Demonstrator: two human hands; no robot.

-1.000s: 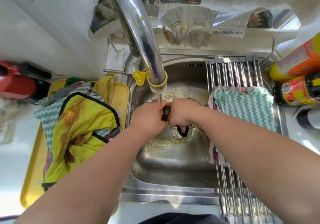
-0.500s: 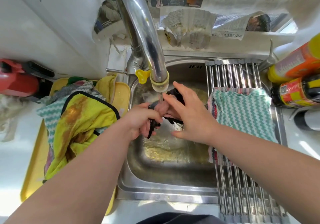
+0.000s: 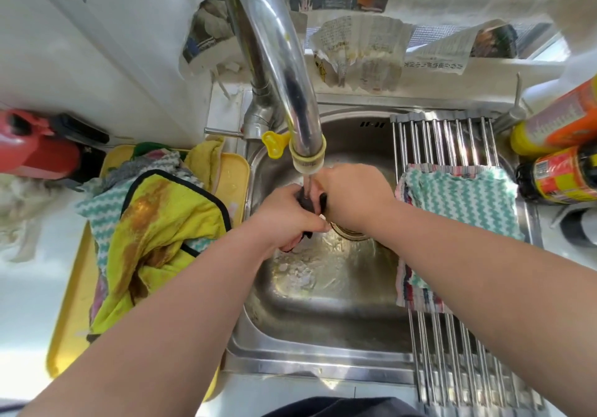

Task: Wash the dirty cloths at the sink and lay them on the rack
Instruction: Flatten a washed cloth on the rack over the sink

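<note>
Dark wet cloth [image 3: 307, 201] bunched in both hands [image 3: 323, 203], steel sink [image 3: 323, 319]

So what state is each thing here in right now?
Tap: running, thin stream.
Dark cloth: wadded, gripped under the stream.
Left hand: closed on the dark cloth.
Right hand: closed on the dark cloth.
Yellow cloth: stained, crumpled on the tray.
Zigzag cloth: spread on the rack.

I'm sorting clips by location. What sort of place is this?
Most likely a home kitchen: a steel sink under a running faucet, a roll-up rack across it, and sauce bottles alongside.
</note>
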